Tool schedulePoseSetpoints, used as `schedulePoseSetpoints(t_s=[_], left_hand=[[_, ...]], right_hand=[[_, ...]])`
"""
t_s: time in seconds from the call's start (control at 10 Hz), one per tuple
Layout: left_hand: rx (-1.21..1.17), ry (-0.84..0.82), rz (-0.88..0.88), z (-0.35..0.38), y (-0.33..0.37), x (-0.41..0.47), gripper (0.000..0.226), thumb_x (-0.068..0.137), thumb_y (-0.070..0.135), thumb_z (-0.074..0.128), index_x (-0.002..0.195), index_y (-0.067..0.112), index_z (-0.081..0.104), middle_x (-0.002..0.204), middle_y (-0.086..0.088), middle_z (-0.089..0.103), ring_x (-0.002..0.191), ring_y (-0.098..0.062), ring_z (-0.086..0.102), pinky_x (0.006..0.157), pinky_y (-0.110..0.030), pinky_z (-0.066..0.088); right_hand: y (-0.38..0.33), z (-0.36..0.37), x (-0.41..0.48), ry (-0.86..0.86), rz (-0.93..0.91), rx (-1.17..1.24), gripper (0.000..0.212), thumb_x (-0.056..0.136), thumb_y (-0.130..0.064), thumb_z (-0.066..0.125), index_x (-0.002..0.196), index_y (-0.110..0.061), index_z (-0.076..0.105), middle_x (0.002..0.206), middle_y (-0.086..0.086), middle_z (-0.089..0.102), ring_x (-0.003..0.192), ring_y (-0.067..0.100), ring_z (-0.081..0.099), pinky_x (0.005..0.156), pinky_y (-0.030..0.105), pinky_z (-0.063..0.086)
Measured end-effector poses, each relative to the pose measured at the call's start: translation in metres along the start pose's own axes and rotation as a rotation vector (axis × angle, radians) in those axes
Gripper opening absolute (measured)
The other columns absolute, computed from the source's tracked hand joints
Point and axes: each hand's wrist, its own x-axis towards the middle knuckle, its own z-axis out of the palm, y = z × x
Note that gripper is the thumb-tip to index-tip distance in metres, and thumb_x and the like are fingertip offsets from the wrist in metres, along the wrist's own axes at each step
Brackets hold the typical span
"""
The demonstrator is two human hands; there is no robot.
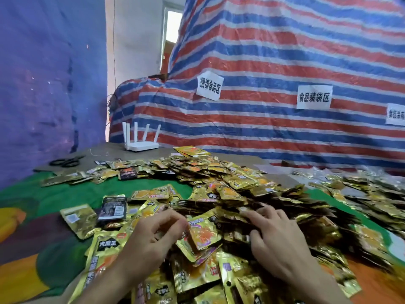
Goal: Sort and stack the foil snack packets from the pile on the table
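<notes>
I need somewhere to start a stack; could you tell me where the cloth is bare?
Bare cloth lies left of the loose packets, and a green patch sits between the far row and the pile. Centre and right are crowded.

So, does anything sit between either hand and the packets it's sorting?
Nothing visible does. The left hand has its fingers pinching the edge of an orange-printed packet on top of the pile, and the right hand rests directly on the dark-edged stack of packets.
</notes>
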Motion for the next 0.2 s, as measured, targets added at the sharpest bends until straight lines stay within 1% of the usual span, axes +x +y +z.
schedulePoseSetpoints(t_s=[0.1, 0.2], left_hand=[[0.042, -0.061, -0.061, -0.0003, 0.0012, -0.001, 0.036, 0.087, 0.062, 0.062, 0.083, 0.028, 0.074, 0.07, -0.002, 0.063, 0.065, -0.028, 0.06, 0.063, -0.047, 0.055], [0.088, -0.177, -0.148, -0.0057, 0.0087, -0.0015, 0.005, 0.091, 0.036, 0.067, 0.089, 0.039, 0.07, 0.081, -0.001, 0.065, 0.069, -0.011, 0.062, 0.063, -0.027, 0.054]], right_hand=[[0.001, 0.005, 0.0, -0.012, 0.019, 0.083, 0.07, 0.084, -0.053, 0.016, 0.151, -0.047, 0.036, 0.14, -0.011, 0.042, 0.126, 0.009, 0.033, 0.097, 0.031, 0.026], [0.0043, -0.0041, -0.0074, 0.039, -0.008, 0.123, 0.061, 0.094, -0.054, 0.029, 0.153, -0.043, 0.032, 0.149, -0.008, 0.04, 0.136, 0.011, 0.03, 0.109, 0.032, 0.029]])
